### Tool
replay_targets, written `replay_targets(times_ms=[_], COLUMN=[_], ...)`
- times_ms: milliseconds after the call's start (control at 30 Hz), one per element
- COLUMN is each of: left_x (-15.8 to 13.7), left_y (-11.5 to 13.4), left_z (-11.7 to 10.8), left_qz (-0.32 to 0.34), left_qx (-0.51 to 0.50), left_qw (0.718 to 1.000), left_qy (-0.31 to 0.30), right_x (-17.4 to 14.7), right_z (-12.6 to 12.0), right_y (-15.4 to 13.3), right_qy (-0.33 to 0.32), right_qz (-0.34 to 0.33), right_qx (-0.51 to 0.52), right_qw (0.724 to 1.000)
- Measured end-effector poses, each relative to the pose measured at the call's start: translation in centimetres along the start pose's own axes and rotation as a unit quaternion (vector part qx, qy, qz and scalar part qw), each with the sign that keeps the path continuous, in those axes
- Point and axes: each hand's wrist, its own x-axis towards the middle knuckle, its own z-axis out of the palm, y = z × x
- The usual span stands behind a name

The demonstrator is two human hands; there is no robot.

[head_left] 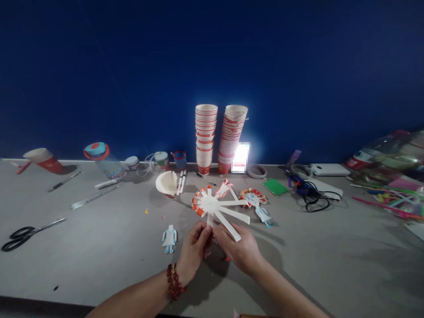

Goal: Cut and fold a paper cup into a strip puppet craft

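Note:
A paper cup cut into strips [210, 204] spreads like a flower above the table, its white round base in the middle. Strips on its left side are curled into red-and-white rolls; those on the right stick out straight. My left hand [195, 245] pinches one strip at the near side, and my right hand [239, 249] has its fingers closed around the same area, just under the straight strips. To the left lies a paper doll body [170, 239] in white and blue. Beyond my right hand is a finished-looking paper doll [252, 198] with a curled rim and drawn face.
Two tall stacks of paper cups [206, 137] stand by the blue wall. Scissors [29, 234] and a ruler [94, 197] lie left; a cut cup [166, 183], markers [181, 182], tape [257, 171] and a green square [274, 187] sit behind. Bottles [377, 152] and a dark cable [311, 194] are at right.

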Motion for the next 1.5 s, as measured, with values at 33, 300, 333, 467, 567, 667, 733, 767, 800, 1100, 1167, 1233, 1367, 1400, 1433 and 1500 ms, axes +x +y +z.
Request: replay_targets(times_ms=[33, 300, 333, 467, 567, 667, 733, 767, 800, 1100, 1167, 1233, 1367, 1400, 1433, 1500], left_x=[0.0, -0.2, -0.2, -0.1, 0.0, 0.0, -0.1, -0.1, -0.1, -0.4, -0.3, -0.1, 0.0, -0.1, -0.1, -0.1], left_y=[-0.1, 0.4, 0.5, 0.5, 0.7, 1.1, 1.3, 1.3, 1.2, 0.9, 0.9, 0.8, 0.7, 0.6, 0.6, 0.5], left_z=[0.0, 0.0, -0.1, -0.2, 0.0, 0.3, 0.4, 0.4, 0.4, 0.1, 0.1, 0.2, 0.2, 0.2, 0.2, 0.2], left_qz=[0.0, 0.037, 0.044, 0.054, 0.039, 0.026, 0.026, 0.025, 0.025, 0.047, 0.037, 0.029, 0.027, 0.028, 0.03, 0.034], left_qx=[0.003, 0.036, 0.041, 0.053, 0.049, 0.038, 0.03, 0.029, 0.031, 0.072, 0.062, 0.045, 0.019, 0.018, 0.02, 0.026], left_qw=[1.0, 0.999, 0.998, 0.997, 0.998, 0.999, 0.999, 0.999, 0.999, 0.995, 0.996, 0.997, 0.999, 0.999, 0.999, 0.999], left_qy=[0.001, -0.015, -0.017, -0.03, -0.013, -0.003, -0.006, -0.009, -0.011, -0.042, -0.049, -0.049, -0.03, -0.028, -0.027, -0.026], right_x=[0.0, 0.4, 0.4, 0.3, 0.2, 0.1, 0.2, 0.2, 0.2, 0.4, 0.6, 0.8, 0.8, 0.7, 0.7, 0.5], right_z=[0.0, -0.5, -0.5, -0.6, -0.7, -0.9, -0.9, -1.0, -1.0, -1.4, -1.7, -1.9, -1.8, -1.7, -1.6, -1.4], right_y=[0.1, 0.9, 0.9, 0.8, 0.8, 0.6, 0.4, 0.3, 0.2, 1.0, 1.2, 1.2, 0.7, 0.6, 0.5, 0.4], right_qy=[-0.013, -0.038, -0.037, -0.026, -0.02, 0.002, 0.022, 0.028, 0.024, -0.04, -0.038, -0.033, -0.021, -0.016, -0.01, -0.004], right_qz=[0.0, -0.082, -0.067, -0.031, -0.026, -0.045, -0.059, -0.059, -0.057, -0.108, -0.133, -0.142, -0.125, -0.118, -0.112, -0.113], right_qx=[-0.006, -0.055, -0.049, -0.021, -0.018, -0.02, -0.035, -0.044, -0.053, -0.087, -0.1, -0.107, -0.117, -0.115, -0.11, -0.093], right_qw=[1.0, 0.994, 0.996, 0.999, 0.999, 0.999, 0.997, 0.997, 0.997, 0.99, 0.985, 0.983, 0.985, 0.986, 0.987, 0.989])
